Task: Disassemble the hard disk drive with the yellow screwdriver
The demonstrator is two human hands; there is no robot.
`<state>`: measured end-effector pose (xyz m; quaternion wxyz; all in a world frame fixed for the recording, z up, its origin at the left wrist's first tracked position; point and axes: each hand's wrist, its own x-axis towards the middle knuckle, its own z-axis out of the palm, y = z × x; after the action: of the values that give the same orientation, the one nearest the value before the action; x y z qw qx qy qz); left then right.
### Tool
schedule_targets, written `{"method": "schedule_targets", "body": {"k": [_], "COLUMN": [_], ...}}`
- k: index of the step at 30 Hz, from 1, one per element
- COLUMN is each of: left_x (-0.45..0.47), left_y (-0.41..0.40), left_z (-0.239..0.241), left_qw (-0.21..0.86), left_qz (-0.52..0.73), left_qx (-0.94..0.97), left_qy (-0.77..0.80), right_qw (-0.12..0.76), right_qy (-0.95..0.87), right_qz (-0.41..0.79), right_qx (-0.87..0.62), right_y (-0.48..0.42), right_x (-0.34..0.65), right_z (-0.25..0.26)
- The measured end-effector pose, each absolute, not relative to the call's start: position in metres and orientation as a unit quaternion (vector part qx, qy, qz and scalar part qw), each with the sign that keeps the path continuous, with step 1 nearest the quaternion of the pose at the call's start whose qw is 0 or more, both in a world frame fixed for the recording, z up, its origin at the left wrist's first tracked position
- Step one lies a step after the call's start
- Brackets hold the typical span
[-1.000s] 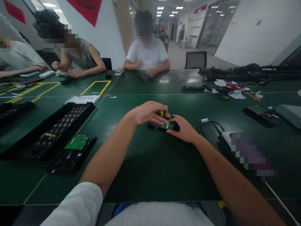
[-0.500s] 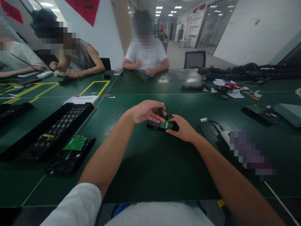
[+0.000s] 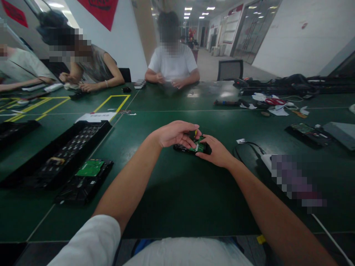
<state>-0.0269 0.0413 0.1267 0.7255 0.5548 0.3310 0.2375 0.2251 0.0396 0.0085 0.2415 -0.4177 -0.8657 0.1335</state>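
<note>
A black open-cased device with a green circuit board (image 3: 200, 147) lies on the green table in front of me. My right hand (image 3: 217, 150) grips its right end, thumb at the near edge and fingers over the far side. Above the device's left part is my left hand (image 3: 180, 135), palm turned partly up. Its thumb and a finger pinch a small yellow-edged piece (image 3: 195, 133), seen mostly edge-on. The other left fingertips reach down to the board and cover part of it.
To the left lie a similar device (image 3: 88, 168) and a long black tray (image 3: 103, 127) of small parts. Another device (image 3: 306, 133) and a cable (image 3: 251, 143) are at the right. Co-workers sit across the table; bags (image 3: 294, 85) and scraps lie at the far right.
My left hand has turned slightly and shifted a little right; the small piece, earlier showing a dark face, now shows mainly its yellow edge. My right hand stays on the device.
</note>
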Motion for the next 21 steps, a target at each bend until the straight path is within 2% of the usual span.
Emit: {"method": "schedule_targets", "body": {"k": [7,21], "left_x": [-0.0309,-0.0244], "left_y": [0.0453,0.0425], "left_z": [0.1236,0.1257], "left_qw": [0.710,0.685], "left_qz": [0.310,0.270], "left_qx": [0.512,0.570], "left_qy": [0.370,0.366], "right_qw": [0.234,0.242], "right_qy": [-0.862,-0.867], "right_qz": [0.137,0.131], "right_qx": [-0.427,-0.416], "right_y": [0.0395,0.0418], "right_x": [0.2254,0.2260], "right_z": [0.0099,0.0058]}}
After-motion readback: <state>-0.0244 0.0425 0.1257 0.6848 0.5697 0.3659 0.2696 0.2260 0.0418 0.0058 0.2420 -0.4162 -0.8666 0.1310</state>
